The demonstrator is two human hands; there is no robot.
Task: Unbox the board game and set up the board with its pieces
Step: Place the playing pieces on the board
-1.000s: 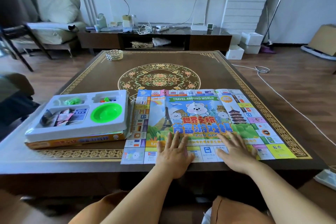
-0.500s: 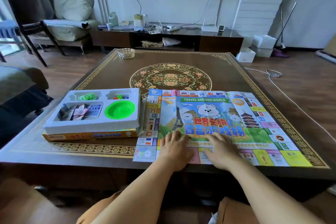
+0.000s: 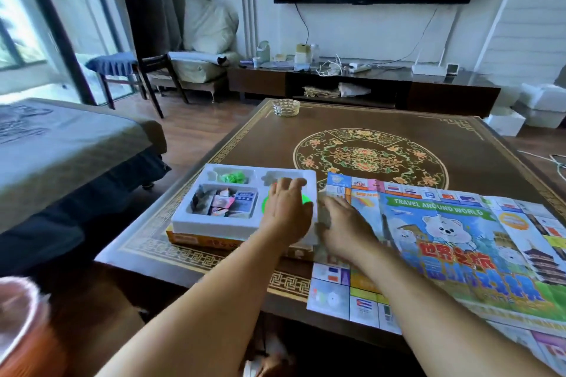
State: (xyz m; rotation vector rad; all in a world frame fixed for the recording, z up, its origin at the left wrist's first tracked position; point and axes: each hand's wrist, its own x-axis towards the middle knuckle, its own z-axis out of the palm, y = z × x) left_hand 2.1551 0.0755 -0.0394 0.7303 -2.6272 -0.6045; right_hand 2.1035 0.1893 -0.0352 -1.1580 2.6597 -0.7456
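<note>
The paper game board (image 3: 444,232) lies unfolded on the right of the table, its bear picture facing up. Left of it a white plastic tray (image 3: 183,217) sits on the orange game box (image 3: 199,238). The tray holds green pieces (image 3: 232,177), a stack of cards (image 3: 223,202) and a green dish (image 3: 266,204). My left hand (image 3: 288,211) hovers over the dish with fingers stretched toward the tray's far right compartment, hiding what is in it. My right hand (image 3: 343,226) lies on the board's left edge, fingertips at the tray's right wall.
The dark patterned table (image 3: 398,131) has a glass ashtray (image 3: 286,107) at its far left corner. A grey sofa (image 3: 61,147) stands to the left and a TV cabinet (image 3: 367,86) behind. The board's near edge hangs over the table's front.
Both hands left the board's near middle, where they pressed it flat, and moved left. The left hand is now over the tray and the right hand beside it. The view turned left.
</note>
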